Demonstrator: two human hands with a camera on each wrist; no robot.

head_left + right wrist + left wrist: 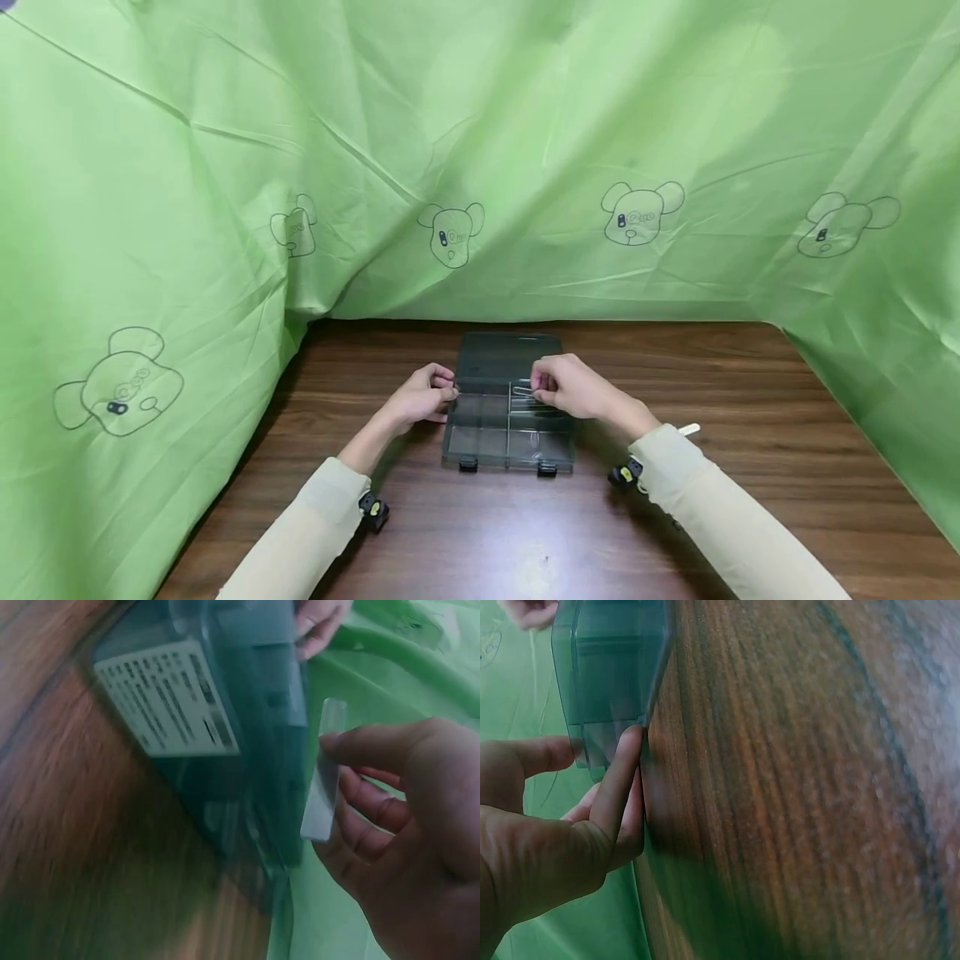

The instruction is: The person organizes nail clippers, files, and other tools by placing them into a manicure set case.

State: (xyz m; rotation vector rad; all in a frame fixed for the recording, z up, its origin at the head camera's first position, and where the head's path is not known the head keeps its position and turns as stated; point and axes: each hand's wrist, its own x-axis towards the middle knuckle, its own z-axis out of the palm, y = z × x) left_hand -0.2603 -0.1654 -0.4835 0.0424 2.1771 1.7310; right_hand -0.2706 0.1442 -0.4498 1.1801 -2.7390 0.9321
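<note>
A dark translucent plastic compartment box [480, 446] lies on the table with its lid [502, 354] folded back away from me. My left hand [423, 396] holds the box at its left side, thumb at the rim. In the left wrist view, fingers [622, 776] of that hand press against the box's side wall. Over the right-hand compartments, my right hand [573, 387] pinches a small clear plastic strip, which looks like a divider [324, 791], between thumb and fingers. The strip overlaps the box's edge in the head view.
Two black latches, one a clasp [547, 470], sit on the box's near edge. A printed white label [169, 701] shows on the box. Past my right sleeve lies a small white item [688, 429]. Green cloth [540, 267] hangs around the wooden table [750, 467].
</note>
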